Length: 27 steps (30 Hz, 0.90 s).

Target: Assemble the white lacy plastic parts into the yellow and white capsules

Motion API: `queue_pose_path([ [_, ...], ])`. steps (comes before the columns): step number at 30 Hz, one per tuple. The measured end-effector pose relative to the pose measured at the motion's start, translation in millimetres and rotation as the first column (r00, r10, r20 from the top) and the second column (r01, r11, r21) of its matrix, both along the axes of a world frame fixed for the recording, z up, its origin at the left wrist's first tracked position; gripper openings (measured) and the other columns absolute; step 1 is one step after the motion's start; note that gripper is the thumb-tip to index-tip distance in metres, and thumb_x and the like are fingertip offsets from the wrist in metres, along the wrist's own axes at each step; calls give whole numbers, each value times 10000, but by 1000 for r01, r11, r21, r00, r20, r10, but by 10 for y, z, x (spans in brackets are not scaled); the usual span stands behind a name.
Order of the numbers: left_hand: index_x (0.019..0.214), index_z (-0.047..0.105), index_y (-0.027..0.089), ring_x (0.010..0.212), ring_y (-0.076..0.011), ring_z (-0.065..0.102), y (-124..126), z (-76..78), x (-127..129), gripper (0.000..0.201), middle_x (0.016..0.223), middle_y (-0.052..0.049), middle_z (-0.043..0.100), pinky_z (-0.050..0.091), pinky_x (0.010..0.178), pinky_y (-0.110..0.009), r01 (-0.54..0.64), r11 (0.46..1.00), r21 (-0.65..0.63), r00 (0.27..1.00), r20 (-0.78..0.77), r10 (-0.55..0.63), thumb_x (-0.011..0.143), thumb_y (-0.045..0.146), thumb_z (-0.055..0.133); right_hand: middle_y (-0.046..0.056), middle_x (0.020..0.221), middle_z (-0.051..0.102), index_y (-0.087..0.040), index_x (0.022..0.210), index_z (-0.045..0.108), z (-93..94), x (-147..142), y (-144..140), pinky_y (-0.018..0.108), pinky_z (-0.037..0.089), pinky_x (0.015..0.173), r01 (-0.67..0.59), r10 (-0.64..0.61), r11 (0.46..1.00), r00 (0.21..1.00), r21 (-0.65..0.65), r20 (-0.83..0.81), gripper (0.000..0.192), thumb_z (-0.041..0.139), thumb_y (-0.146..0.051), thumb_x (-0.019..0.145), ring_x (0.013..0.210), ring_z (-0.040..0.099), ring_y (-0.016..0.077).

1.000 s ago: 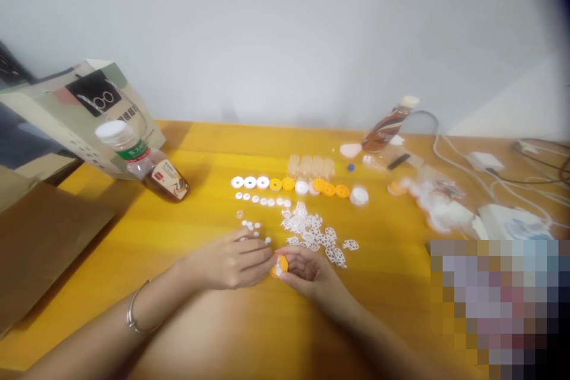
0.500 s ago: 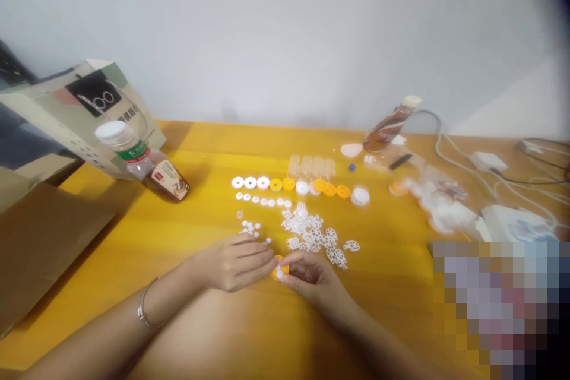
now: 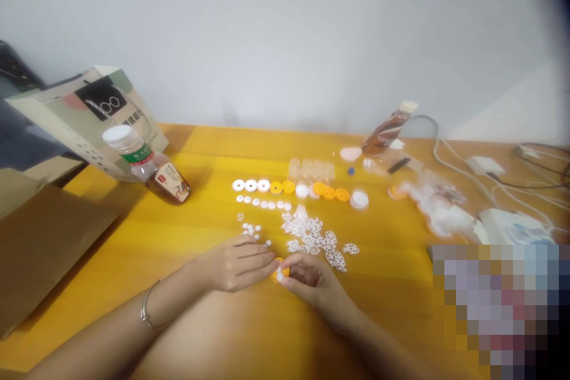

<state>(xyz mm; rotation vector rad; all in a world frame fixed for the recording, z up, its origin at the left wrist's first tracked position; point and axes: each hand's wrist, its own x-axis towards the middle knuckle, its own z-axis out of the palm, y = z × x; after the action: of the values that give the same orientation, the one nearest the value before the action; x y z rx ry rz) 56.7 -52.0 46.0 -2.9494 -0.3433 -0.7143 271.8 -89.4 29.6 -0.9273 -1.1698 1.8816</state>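
My left hand (image 3: 240,264) is closed, its fingertips at the left edge of a small round orange plastic disc (image 3: 275,275). From the other side, the thumb and forefinger of my right hand (image 3: 314,279) pinch the same disc. Small white pieces (image 3: 279,276) show on the disc's face between the two hands. Just beyond my left fingers lie several white button-like pieces (image 3: 252,229). A loose pile of white openwork pieces (image 3: 305,228) spreads on the table (image 3: 200,231) beyond my right hand. The undersides of both hands are hidden.
A row of white and orange discs (image 3: 288,187) crosses the table, with smaller white caps (image 3: 263,205) before it and clear cases (image 3: 310,170) behind. Bottles stand left (image 3: 146,160) and right (image 3: 385,130). A cardboard box (image 3: 48,255), paper bag (image 3: 98,124) and cables (image 3: 463,166) flank these.
The view has shifted slightly. Both hands stay on the orange disc in nearly the same pose, and the pieces on the table lie as before.
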Motion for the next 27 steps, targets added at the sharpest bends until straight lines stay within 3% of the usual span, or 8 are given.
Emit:
queue_pose_path([
  [7, 1180, 498, 122, 1041, -173, 561, 15, -25, -3, 308, 1042, -123, 642, 470, 882, -331, -64, 993, -100, 998, -21, 62, 882, 103, 423, -10, 751, 606, -217, 939, 565, -98, 23, 68, 280, 467, 741, 44, -48, 996, 997, 80, 58, 315, 714, -310, 678, 727, 586, 122],
  [11, 1227, 451, 127, 958, -165, 583, 89, -94, -6, 378, 983, -109, 649, 490, 810, -322, -76, 986, -147, 990, 105, 92, 850, 113, 463, 5, 805, 630, -222, 1017, 574, -181, 51, 116, 310, 477, 776, 65, -71, 993, 996, 99, 55, 385, 719, -312, 672, 776, 601, 140],
  [14, 1207, 464, 149, 857, -145, 587, 236, -95, 58, 371, 932, -79, 640, 489, 727, -300, -149, 969, -195, 959, 211, 190, 836, 136, 474, 22, 855, 654, -221, 1020, 591, -219, 68, 133, 334, 480, 792, 79, -84, 994, 995, 73, 58, 397, 725, -321, 661, 792, 612, 154],
  [16, 1147, 510, 158, 845, -143, 570, 388, -45, 165, 307, 932, -66, 629, 469, 729, -301, -229, 953, -199, 945, 192, 267, 845, 136, 461, 26, 866, 663, -219, 1035, 591, -238, 73, 139, 347, 479, 800, 97, -100, 994, 993, 51, 63, 420, 731, -324, 653, 783, 619, 156],
  [21, 981, 597, 151, 812, -177, 520, 826, 83, 598, 202, 869, -64, 592, 425, 731, -326, -383, 912, -146, 924, -54, 379, 876, 213, 435, 22, 843, 673, -205, 1012, 603, -262, 63, 151, 348, 479, 797, 109, -109, 994, 992, 14, 62, 447, 762, -321, 611, 749, 628, 151],
  [27, 812, 609, 96, 838, -213, 488, 1108, -50, 970, 194, 879, -118, 542, 404, 727, -349, -445, 877, -178, 895, -99, 435, 857, 145, 426, 15, 823, 673, -209, 979, 615, -248, 60, 146, 339, 478, 799, 122, -123, 992, 992, 24, 41, 431, 775, -307, 592, 748, 629, 149],
])
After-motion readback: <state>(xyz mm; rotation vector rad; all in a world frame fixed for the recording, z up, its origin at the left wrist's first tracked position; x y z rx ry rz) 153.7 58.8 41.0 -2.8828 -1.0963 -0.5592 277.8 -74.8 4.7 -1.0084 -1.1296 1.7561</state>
